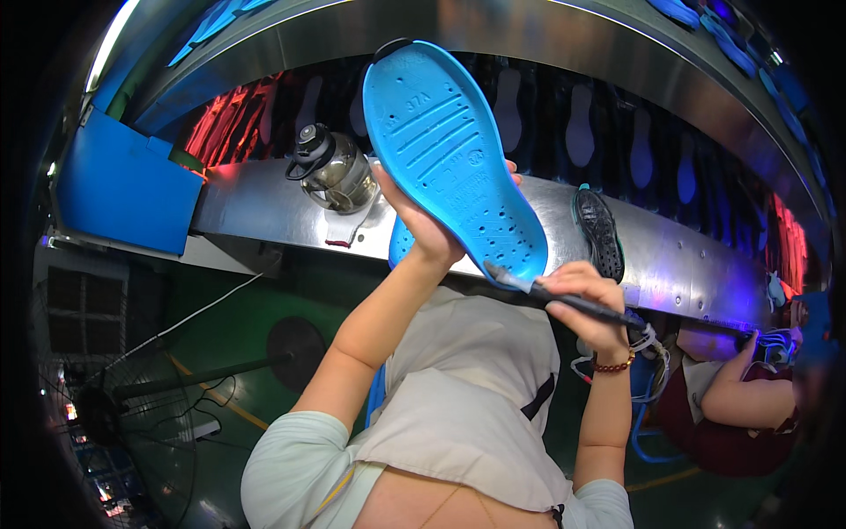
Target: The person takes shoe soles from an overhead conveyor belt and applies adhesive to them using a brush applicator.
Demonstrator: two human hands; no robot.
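My left hand holds up a bright blue shoe sole, its toe pointing away and its heel near me. Ridges, small holes and moulded marks cover the face turned toward me. A black piece shows at the toe's far left edge. In my right hand is a black-handled brush, gripped between thumb and fingers. Its greyish tip lies at the sole's heel edge; contact with the surface is hard to tell. Behind my left wrist, part of another blue sole rests by the metal bench.
On the metal bench stand a clear bottle with a black lid and a black sole with teal edging. Dark soles hang or move behind. A blue box and fan are left; a co-worker's arm is right.
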